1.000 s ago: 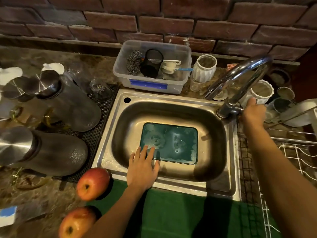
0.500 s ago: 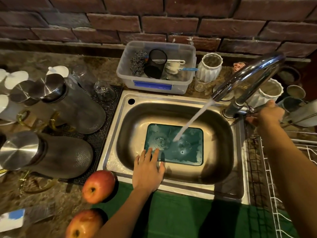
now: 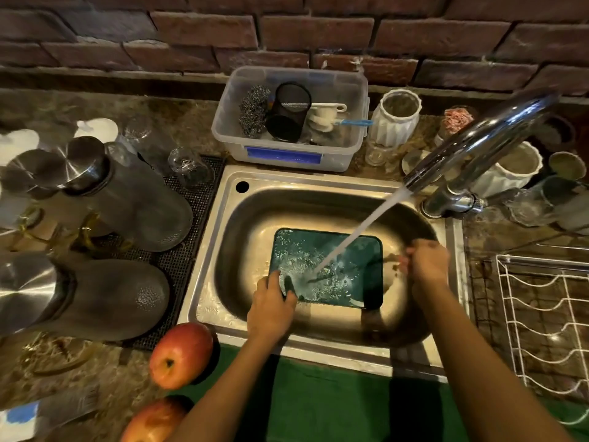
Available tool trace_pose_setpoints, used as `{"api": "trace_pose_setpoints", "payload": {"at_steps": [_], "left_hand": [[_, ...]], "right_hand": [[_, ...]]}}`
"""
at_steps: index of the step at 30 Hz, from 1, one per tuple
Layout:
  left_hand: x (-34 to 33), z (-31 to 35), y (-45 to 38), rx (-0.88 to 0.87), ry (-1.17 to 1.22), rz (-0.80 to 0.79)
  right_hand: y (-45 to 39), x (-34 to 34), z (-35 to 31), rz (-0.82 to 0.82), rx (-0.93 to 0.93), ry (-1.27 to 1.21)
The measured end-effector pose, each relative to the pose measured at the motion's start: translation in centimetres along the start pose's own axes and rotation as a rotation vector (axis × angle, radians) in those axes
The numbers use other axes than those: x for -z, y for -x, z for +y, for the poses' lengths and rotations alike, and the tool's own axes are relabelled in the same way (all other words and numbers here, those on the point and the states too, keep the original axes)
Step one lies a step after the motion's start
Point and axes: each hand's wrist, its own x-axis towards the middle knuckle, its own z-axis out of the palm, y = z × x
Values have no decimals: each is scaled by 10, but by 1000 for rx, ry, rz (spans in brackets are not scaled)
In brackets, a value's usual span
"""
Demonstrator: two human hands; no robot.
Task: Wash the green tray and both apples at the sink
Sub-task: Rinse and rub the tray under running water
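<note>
The green tray point(image 3: 331, 260) lies flat on the bottom of the steel sink point(image 3: 318, 183). Water runs from the tap point(image 3: 478, 145) onto the tray's middle. My left hand point(image 3: 272, 304) grips the tray's near left corner, thumb on its wet top. My right hand point(image 3: 427, 266) is blurred, with curled fingers just beside the tray's right edge; whether it touches the tray is unclear. Two red apples point(image 3: 181, 355) point(image 3: 156, 422) sit on the counter left of the sink's front corner.
Dark jars with steel lids point(image 3: 127, 193) point(image 3: 79, 295) and glasses stand on a mat to the left. A clear tub point(image 3: 290, 154) of scrubbers sits behind the sink, white pots point(image 3: 395, 119) beside it. A wire rack point(image 3: 548, 320) is on the right, a green cloth point(image 3: 318, 400) in front.
My right hand left the tap handle and came down into the sink by the tray's right edge. The water keeps running. My left hand shifted from the sink's front wall onto the tray's corner.
</note>
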Motion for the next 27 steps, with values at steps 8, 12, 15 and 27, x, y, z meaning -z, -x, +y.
{"api": "trace_pose_setpoints", "payload": {"at_steps": [8,12,15,27], "left_hand": [[5,-4,-71,221,299,-84],[-4,-5,-88,231,329,-93],[-7,-6,-98,290,379,-82],[0,-22,-84,435,503,-55]], "right_hand": [[-14,-16,56,-154,-101,262],[-22,-21,62,-180,-95,267],[-22,-23,64,-180,-114,235],[-14,-25,80,-255,-297,266]]}}
